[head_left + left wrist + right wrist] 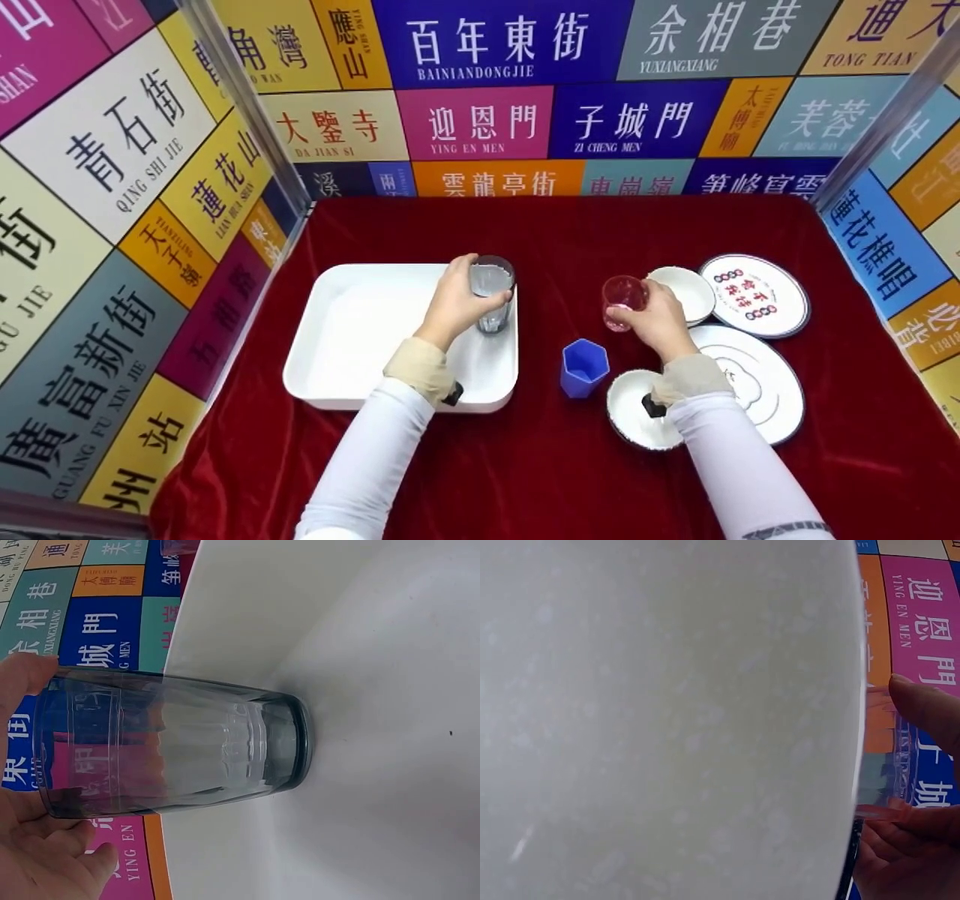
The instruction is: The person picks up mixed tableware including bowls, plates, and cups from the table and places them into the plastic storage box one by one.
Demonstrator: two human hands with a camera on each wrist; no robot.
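My left hand (pixel 452 304) grips a tall grey-tinted clear glass (pixel 493 319) near its rim, thumb on one side and fingers on the other. That glass is upright at the right end of a white rectangular tray (pixel 352 337); in the left wrist view its base appears to meet the tray's white floor. My right hand (pixel 664 322) holds a pink clear glass (pixel 624 304) over the red cloth, right of the tray. The right wrist view shows only part of the pink glass (pixel 881 757), because a pale bowl (pixel 667 720) fills most of that frame.
A blue hexagonal cup (pixel 584 367) stands between the tray and the right arm. One white bowl (pixel 630 412) lies below the right wrist, another bowl (pixel 690 292) behind the right hand. Two patterned plates, a far plate (pixel 784 285) and a nearer plate (pixel 780 390), are at right.
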